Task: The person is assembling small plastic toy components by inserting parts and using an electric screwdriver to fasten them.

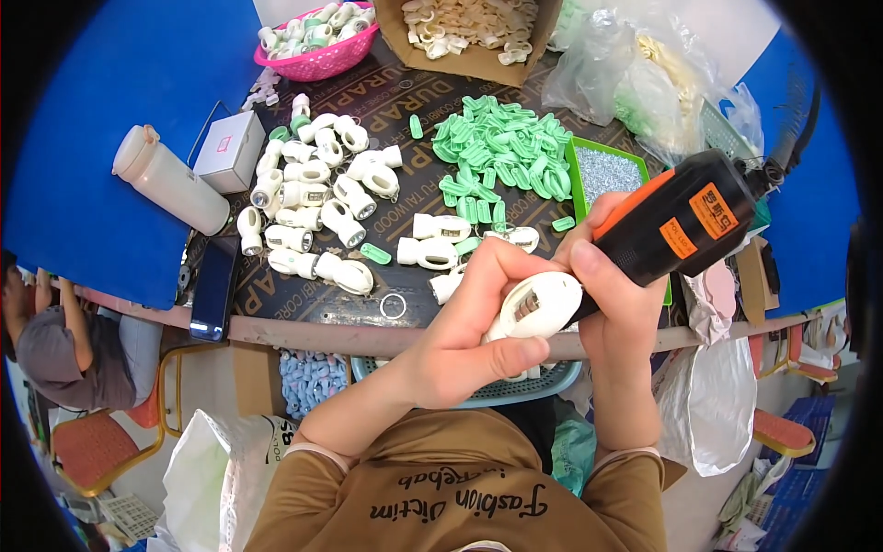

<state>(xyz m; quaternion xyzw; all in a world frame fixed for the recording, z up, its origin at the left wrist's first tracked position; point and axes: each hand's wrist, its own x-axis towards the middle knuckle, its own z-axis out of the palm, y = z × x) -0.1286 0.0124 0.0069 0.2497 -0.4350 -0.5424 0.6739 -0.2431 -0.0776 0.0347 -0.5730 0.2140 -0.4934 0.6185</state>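
Note:
My left hand (pixel 451 354) is closed around a small white flashlight (pixel 559 293), holding it above the table's front edge with its oval opening turned up. My right hand (pixel 614 299) grips a black and orange electric screwdriver (pixel 676 221). The tool's narrow end points down toward the flashlight; its tip is hidden, so I cannot tell whether it touches. Just beyond my hands lie several white flashlights (pixel 428 253). Behind them is a pile of green plastic covers (pixel 506 143). A green tray (pixel 577 189) of small silvery screws stands beside the pile.
More flashlights (pixel 303 219) cover the table's left side. Around them stand a white bottle (pixel 175 179), a white box (pixel 230 152), a phone (pixel 213 290) and a pink basket (pixel 322 64). A cardboard box (pixel 391 32) stands behind; a blue-grey basket (pixel 501 397) sits below my hands.

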